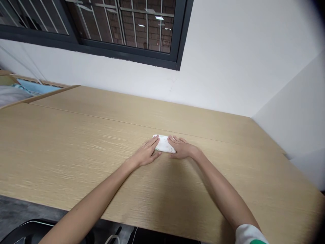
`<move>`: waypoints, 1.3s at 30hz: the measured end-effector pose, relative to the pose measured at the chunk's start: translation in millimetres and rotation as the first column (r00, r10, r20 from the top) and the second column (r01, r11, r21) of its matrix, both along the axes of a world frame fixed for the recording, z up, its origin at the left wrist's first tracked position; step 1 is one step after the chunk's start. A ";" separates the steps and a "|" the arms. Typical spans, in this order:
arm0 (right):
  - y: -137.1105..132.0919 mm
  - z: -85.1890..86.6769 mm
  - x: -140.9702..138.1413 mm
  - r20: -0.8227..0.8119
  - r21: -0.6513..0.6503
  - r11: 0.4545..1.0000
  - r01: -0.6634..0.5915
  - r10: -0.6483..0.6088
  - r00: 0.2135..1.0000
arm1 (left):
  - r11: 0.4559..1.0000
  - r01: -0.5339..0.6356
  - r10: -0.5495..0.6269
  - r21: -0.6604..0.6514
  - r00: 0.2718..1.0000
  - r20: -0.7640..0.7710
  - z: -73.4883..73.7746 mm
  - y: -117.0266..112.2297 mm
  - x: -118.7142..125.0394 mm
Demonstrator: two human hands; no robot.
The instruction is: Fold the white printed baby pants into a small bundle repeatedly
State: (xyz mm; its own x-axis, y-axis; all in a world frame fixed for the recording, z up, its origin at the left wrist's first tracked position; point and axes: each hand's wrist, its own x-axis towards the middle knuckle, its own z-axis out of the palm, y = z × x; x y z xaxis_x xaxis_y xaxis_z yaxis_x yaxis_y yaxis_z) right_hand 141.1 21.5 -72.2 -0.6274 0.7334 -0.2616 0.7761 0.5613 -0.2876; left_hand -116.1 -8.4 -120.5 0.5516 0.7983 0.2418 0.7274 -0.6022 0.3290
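A small white cloth (pixel 164 145) with faint green print, folded into a flat rectangle, lies on the wooden tabletop (pixel 109 152). On its left end rest the outstretched fingers of my left hand (pixel 146 154), with the thumb apart near the cloth's front corner. My right hand (pixel 183 149) lies over the right end, fingers spread and palm down. Both hands press lightly from above rather than grip. The cloth's two ends are partly hidden beneath the fingers.
A seam runs lengthwise along the table. Behind it is a white wall (pixel 218 67) with a dark-framed, barred window (pixel 127 56). A wooden-edged bed with blue bedding (pixel 39 87) stands at the left. Below the front edge are black chairs (pixel 162 237).
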 end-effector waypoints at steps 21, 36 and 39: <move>18.8 7.4 -7.8 -0.872 -0.067 0.923 0.378 -0.238 0.428 | 0.964 -0.066 0.168 -0.256 0.901 0.400 49.6 -10.3 -5.7; 28.7 -41.5 -16.8 -0.911 -0.157 0.879 0.451 -0.306 0.278 | 0.999 0.043 -0.045 0.028 0.997 0.057 37.8 -45.9 17.2; 3.9 -18.6 -26.9 -0.818 0.042 0.961 0.272 -0.123 0.562 | 0.985 0.172 -0.172 -0.018 0.985 -0.001 32.1 -56.3 25.6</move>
